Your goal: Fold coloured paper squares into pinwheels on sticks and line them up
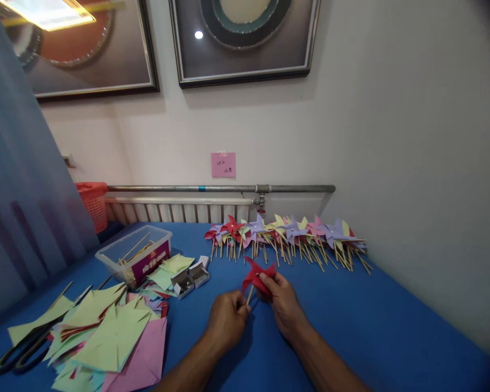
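Note:
A red paper pinwheel on a thin wooden stick is held up over the blue table. My left hand is closed around the lower part of the stick. At the pinwheel's centre, my right hand pinches the paper, its thumb on the front and the other fingers partly hidden behind. Beyond both hands lies a long row of finished pinwheels in red, purple, pink and pale yellow, their sticks pointing toward me. Left of my hands stands a small open box of pins.
A clear plastic tub holds wooden sticks. Stacked cut paper sheets and black-handled scissors lie at the left on the blue table. A radiator and pipe run along the wall. A blue curtain hangs at left.

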Available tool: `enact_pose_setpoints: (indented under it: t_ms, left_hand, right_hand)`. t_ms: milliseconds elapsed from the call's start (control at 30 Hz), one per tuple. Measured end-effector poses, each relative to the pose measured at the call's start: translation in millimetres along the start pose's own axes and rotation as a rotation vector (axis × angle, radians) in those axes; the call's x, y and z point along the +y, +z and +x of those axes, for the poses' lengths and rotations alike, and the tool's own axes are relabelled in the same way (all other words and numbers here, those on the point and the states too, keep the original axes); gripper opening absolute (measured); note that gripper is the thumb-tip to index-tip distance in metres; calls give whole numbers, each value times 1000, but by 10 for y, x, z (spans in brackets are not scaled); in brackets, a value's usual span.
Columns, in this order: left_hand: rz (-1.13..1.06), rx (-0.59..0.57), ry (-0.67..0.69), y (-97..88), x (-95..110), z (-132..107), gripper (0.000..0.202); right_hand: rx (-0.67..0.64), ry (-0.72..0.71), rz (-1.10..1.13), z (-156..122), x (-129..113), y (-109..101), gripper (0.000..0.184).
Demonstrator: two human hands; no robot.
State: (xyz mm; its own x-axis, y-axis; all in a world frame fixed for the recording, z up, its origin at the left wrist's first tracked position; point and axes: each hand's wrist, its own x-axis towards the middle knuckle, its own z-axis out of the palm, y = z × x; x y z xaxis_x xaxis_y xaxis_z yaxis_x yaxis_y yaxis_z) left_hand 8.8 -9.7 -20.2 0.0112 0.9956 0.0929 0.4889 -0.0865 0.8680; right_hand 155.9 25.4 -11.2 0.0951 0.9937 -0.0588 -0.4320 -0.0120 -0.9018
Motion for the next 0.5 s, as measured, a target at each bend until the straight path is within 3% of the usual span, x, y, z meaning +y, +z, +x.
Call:
enact_pose_setpoints:
  t_ms: [267,400,500]
  left_hand:
    - [-232,113,-102,-72,-81,127,19]
    - [-335,154,-149,-100,-92,169,25]
    - [-413,182,-196,-141,-78,195,30]
  right_hand:
    - [74,-36,-141,37,81,2,32]
    - [32,-95,-306,21,116,18,25]
    - [-89,-182,-486,-84,110,50,17]
